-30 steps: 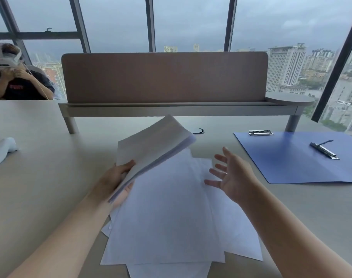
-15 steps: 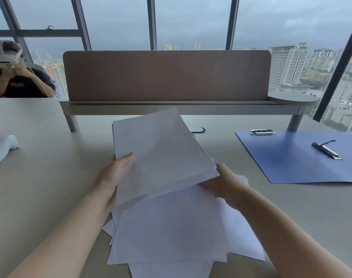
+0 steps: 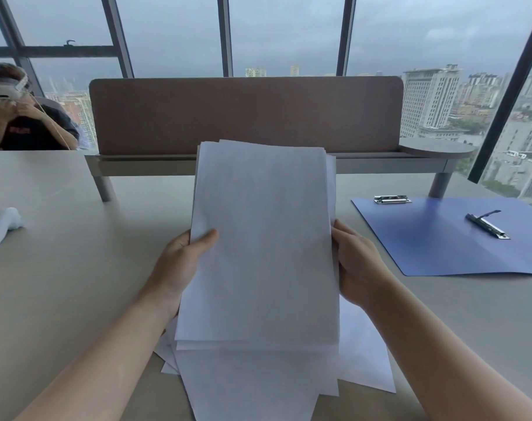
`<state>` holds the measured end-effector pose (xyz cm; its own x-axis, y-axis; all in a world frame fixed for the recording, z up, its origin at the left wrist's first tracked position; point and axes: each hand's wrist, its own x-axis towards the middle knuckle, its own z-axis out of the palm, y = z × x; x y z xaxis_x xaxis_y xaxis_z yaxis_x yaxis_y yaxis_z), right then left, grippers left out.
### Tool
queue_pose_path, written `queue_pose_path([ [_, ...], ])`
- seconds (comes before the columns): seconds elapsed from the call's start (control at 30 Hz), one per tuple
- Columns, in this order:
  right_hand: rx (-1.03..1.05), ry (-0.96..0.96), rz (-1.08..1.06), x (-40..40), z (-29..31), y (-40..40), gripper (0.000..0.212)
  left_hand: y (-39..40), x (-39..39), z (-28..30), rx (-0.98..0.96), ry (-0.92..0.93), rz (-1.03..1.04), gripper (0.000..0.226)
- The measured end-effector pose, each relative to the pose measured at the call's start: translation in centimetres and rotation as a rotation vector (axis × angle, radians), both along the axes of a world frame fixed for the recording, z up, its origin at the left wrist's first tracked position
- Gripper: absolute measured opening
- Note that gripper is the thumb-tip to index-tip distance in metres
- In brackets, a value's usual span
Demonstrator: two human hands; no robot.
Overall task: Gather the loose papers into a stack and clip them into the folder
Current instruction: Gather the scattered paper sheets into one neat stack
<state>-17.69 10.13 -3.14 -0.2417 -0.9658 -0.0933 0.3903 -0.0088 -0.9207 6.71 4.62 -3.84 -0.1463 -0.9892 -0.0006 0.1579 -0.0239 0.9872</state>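
Two-handed grip on paper stack (image 3: 263, 238)

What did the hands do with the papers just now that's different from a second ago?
The right hand, open and empty a second ago, took hold of the held papers opposite the left hand, and both swung them upright. The loose sheets, blue folder and its clips stayed on the table.

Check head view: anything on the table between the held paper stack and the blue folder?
Only the right hand, gripping the paper stack by its right edge. Past it, bare table runs to the blue folder.
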Motion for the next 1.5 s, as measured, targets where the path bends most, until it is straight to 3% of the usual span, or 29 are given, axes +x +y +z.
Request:
queue_pose_path([
  [0.07, 0.026, -0.034, 0.010, -0.2, 0.0, -0.2, 0.031, -0.1, -0.2, -0.2, -0.078, -0.048, 0.030, 0.015],
  [0.17, 0.097, -0.031, 0.068, 0.0, -0.2, -0.2, 0.061, -0.4, -0.1, -0.5, -0.248, -0.167, 0.076, 0.020],
  [0.27, 0.062, 0.101, 0.124, 0.8, -0.7, 0.1, 0.038, -0.7, 0.2, -1.0, -0.339, -0.206, 0.124, 0.044],
  [0.33, 0.018, 0.185, 0.123, 1.3, -1.1, 0.3, 0.040, -1.0, 0.4, -0.9, -0.254, -0.154, 0.101, 0.057],
  [0.43, -0.031, 0.193, 0.110, 1.3, -0.8, 0.5, 0.028, -0.6, 0.3, -0.1, 0.079, 0.041, -0.112, 0.024],
  [0.5, -0.053, 0.178, 0.135, 1.1, -0.5, 0.6, 0.026, -0.2, 0.5, -0.1, 0.286, 0.100, -0.284, 0.032],
  [0.63, -0.014, 0.166, 0.104, 1.4, -0.1, 0.9, 0.019, -0.9, 0.9, -0.7, 0.226, 0.073, -0.225, 0.033],
  [0.73, 0.076, 0.163, 0.001, 1.2, -0.2, 0.4, 0.033, -1.5, 1.0, -0.7, 0.272, 0.171, -0.137, 0.019],
  [0.8, 0.068, 0.454, -0.012, 0.9, -0.7, -0.1, 0.035, -2.1, 2.0, -1.0, 0.345, 0.344, -0.162, 0.019],
  [0.87, 0.051, 0.998, 0.116, 0.7, -1.2, 0.3, 0.032, -3.2, 3.4, -1.8, 0.383, 0.625, -0.209, 0.066],
  [0.9, 0.073, 1.264, 0.256, 0.7, -1.4, 0.7, 0.045, -3.4, 3.9, -2.0, 0.385, 0.757, -0.235, 0.081],
  [0.97, 0.103, 1.554, 0.547, 0.5, -2.4, 1.0, 0.091, -3.6, 4.4, -2.4, 0.345, 0.873, -0.248, 0.093],
  [1.07, 0.155, 1.634, 0.666, 0.6, -3.4, 0.9, 0.130, -3.3, 4.1, -1.8, 0.305, 0.854, -0.205, 0.089],
  [1.13, 0.187, 1.658, 0.615, 0.4, -3.5, 0.7, 0.137, -3.1, 3.6, -1.3, 0.328, 0.800, -0.147, 0.062],
  [1.2, 0.212, 1.652, 0.509, 0.4, -3.5, 0.5, 0.134, -2.8, 3.2, -1.0, 0.368, 0.739, -0.049, 0.015],
  [1.3, 0.227, 1.676, 0.314, 0.5, -3.4, 0.2, 0.124, -2.9, 3.1, -1.2, 0.365, 0.723, -0.008, 0.014],
  [1.5, 0.221, 1.915, 0.113, 0.9, -3.0, -0.3, 0.108, -3.5, 3.4, -1.7, 0.369, 0.685, 0.013, 0.012],
])
